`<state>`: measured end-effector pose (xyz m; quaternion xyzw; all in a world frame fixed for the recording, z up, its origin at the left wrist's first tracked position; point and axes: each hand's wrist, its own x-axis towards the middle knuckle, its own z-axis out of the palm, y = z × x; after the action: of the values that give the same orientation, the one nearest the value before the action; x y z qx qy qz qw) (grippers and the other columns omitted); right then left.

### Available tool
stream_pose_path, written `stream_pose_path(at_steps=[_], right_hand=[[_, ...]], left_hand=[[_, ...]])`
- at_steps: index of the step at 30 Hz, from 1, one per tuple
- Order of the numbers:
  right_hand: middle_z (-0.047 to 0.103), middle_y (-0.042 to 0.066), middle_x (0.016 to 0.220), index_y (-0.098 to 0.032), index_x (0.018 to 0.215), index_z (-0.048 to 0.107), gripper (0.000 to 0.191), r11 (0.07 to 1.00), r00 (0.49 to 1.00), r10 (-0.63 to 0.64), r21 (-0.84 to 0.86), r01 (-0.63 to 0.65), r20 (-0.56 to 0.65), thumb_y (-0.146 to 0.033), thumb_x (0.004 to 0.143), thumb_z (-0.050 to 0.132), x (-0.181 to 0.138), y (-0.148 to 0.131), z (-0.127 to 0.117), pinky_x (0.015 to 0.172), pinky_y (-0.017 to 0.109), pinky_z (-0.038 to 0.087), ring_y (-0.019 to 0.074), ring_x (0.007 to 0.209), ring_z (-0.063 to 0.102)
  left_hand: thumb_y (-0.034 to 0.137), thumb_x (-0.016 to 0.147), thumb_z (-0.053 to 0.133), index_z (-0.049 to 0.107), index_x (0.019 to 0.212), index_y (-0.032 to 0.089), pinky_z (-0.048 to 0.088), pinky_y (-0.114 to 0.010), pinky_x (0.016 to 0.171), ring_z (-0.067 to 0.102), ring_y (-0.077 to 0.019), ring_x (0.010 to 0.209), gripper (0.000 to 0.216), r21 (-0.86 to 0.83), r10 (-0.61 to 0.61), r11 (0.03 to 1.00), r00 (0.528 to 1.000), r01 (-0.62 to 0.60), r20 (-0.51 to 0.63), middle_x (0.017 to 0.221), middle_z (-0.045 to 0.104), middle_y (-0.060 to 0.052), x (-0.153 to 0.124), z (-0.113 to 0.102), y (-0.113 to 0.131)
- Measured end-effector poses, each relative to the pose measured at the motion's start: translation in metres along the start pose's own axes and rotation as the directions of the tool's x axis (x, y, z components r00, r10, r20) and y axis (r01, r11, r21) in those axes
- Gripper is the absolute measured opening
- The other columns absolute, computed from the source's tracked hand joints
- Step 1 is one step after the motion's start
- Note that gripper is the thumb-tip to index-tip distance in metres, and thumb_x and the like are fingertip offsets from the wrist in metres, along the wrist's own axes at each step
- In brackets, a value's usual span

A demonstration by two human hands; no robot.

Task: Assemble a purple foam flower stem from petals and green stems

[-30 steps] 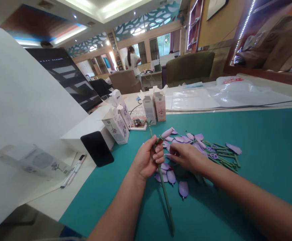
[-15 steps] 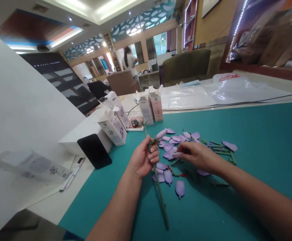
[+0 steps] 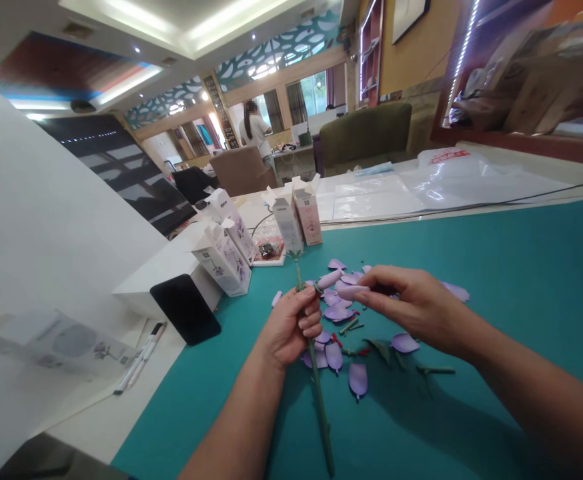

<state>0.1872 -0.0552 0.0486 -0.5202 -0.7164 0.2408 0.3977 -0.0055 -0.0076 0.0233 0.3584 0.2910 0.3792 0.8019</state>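
Observation:
My left hand (image 3: 294, 325) is closed around a green artificial flower stem (image 3: 321, 407), which stands tilted above the mat. A short side branch with a rolled purple bud (image 3: 330, 279) sticks out to the right, just above my left fingers. Between the thumb and fingers of my right hand (image 3: 411, 300) is a loose purple petal (image 3: 352, 292), held close to that bud without visibly touching it. Beneath and around both hands lie several more purple petals (image 3: 358, 380), with short green stem pieces (image 3: 436, 370), leaves and small red parts. My right hand hides some of the pile.
A teal mat (image 3: 531, 280) covers the table. Several upright printed boxes (image 3: 224, 263) stand behind my left hand, beside a black phone (image 3: 185, 310) leaning on a white box. Pens (image 3: 141, 357) lie at the left. Clear plastic (image 3: 451, 183) lies at the back; a person (image 3: 254, 130) stands far off.
My right hand has lifted from the pile with a petal pinched in it, toward the bud. My left hand still grips the stem, nearly in place.

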Motion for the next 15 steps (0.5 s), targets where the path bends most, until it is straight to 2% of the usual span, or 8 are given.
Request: stream_pose_path(at_steps=[3,8,15], right_hand=[[0.060,0.002,0.067,-0.020,0.074,0.066,0.034,0.992,0.992,-0.111,-0.076,0.105,-0.067,-0.048,0.087,0.053,-0.0021,-0.0048,0.0000,0.056,0.024,0.038,0.0126,0.061,0.051],[0.057,0.000,0.064,-0.019,0.070,0.063,0.031,0.942,0.962,-0.258,-0.244,0.230,-0.089,-0.040,0.090,0.050,-0.0034,-0.0060,0.0004,0.055,0.023,0.037,0.0117,0.060,0.051],[0.061,0.003,0.069,-0.019,0.076,0.064,0.028,0.877,0.935,-0.347,-0.380,0.295,-0.074,-0.034,0.093,0.046,-0.0043,-0.0023,0.0062,0.059,0.025,0.037,0.0143,0.067,0.054]], left_hand=[[0.028,0.068,0.075,0.040,0.065,0.016,0.018,-0.011,0.036,0.021,0.0007,0.038,0.037,0.013,-0.010,1.000,1.000,0.009,0.015,0.050,0.031,0.010,-0.0002,0.0016,-0.0005],[0.028,0.068,0.075,0.036,0.064,0.016,0.018,-0.011,0.035,0.019,0.0005,0.037,0.041,0.032,-0.006,0.999,1.000,0.006,0.017,0.049,0.031,0.010,-0.0011,0.0049,-0.0021],[0.028,0.072,0.072,0.035,0.066,0.017,0.019,-0.010,0.035,0.020,0.0004,0.037,0.039,0.041,0.014,0.999,1.000,-0.015,0.009,0.050,0.033,0.011,-0.0031,0.0082,-0.0031]])
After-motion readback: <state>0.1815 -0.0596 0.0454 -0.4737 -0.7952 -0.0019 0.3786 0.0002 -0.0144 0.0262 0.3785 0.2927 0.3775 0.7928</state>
